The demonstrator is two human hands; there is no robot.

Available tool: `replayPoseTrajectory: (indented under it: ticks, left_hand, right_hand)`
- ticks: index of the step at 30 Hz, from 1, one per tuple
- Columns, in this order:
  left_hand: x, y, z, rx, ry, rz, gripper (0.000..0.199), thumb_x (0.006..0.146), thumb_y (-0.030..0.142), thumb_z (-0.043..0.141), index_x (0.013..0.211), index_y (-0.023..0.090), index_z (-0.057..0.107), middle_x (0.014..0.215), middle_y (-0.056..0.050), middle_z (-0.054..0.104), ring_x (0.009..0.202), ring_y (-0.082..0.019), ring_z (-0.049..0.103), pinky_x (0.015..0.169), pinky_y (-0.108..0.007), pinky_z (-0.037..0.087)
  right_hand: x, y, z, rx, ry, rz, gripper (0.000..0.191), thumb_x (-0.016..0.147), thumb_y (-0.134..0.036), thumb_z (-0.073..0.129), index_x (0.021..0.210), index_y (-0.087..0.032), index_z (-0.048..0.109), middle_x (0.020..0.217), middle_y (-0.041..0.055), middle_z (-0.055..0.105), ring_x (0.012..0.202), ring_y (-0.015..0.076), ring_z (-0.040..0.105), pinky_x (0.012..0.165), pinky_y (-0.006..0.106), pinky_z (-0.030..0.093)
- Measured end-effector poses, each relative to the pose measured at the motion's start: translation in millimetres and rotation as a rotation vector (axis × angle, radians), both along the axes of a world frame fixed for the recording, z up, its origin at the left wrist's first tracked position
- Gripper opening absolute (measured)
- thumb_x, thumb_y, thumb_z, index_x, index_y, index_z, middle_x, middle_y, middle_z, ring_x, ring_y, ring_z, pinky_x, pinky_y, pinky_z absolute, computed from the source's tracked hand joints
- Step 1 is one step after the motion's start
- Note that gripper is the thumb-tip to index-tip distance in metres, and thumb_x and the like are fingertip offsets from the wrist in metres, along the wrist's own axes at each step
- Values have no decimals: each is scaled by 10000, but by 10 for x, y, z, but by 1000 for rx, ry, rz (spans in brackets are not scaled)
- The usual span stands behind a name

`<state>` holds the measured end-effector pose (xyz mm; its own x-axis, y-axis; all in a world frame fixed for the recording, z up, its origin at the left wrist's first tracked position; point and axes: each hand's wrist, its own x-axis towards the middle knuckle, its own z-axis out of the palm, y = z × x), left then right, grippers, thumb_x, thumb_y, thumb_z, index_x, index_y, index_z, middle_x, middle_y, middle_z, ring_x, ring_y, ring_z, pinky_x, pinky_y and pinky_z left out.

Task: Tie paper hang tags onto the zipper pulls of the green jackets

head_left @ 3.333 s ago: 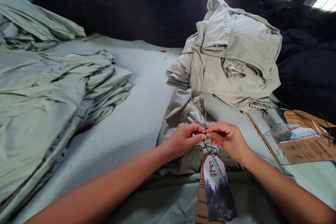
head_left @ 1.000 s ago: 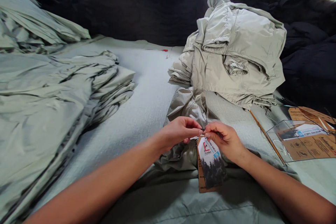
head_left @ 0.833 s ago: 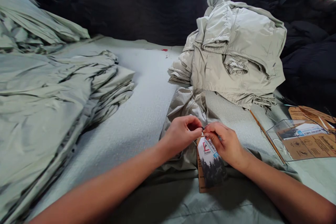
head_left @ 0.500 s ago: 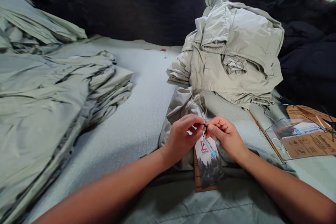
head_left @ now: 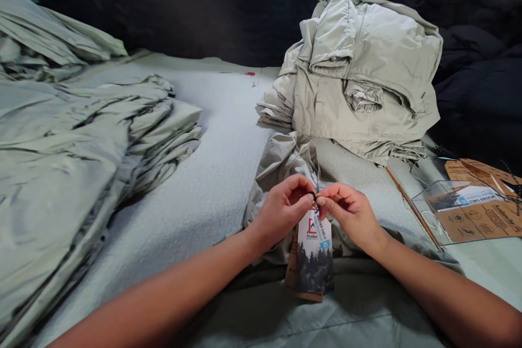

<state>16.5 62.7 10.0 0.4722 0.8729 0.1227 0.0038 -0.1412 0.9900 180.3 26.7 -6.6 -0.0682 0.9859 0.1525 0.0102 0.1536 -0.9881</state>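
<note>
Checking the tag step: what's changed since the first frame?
The hang tags have ridden up to just below the hands. Their black cord no longer hangs in a loop; a short length now sits pinched between the left hand and right hand. The garment piles and clear packet stayed as they were.
</note>
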Motion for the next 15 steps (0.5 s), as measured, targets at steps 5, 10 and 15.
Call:
replayPoseTrajectory:
  ticks: [5, 10, 15]
  left_hand:
    - [-36, 40, -26, 264, 52, 45, 37, 800, 169, 582, 831, 164, 601, 758, -6, 587, 691, -115, 557, 641, -219, 467]
    - [-110, 118, -26, 555, 105, -30, 115, 857, 171, 574, 811, 174, 679, 869, -55, 676, 826, -145, 623, 778, -253, 498]
    - [-135, 131, -30, 550, 121, -99, 140, 869, 182, 588, 825, 177, 721, 861, -64, 712, 791, -144, 650, 745, -247, 518]
  right_hand:
    - [40, 35, -30, -61, 64, 43, 236, 830, -410, 680, 832, -175, 661, 621, -10, 650, 600, 117, 574, 622, 254, 451]
    - [137, 96, -61, -198, 176, 183, 218, 792, -382, 733, 802, -170, 687, 628, -18, 650, 559, 82, 543, 562, 210, 410]
    - [182, 104, -45, -341, 225, 245, 247, 686, -362, 818, 752, -157, 697, 661, -18, 675, 517, 66, 554, 524, 195, 435]
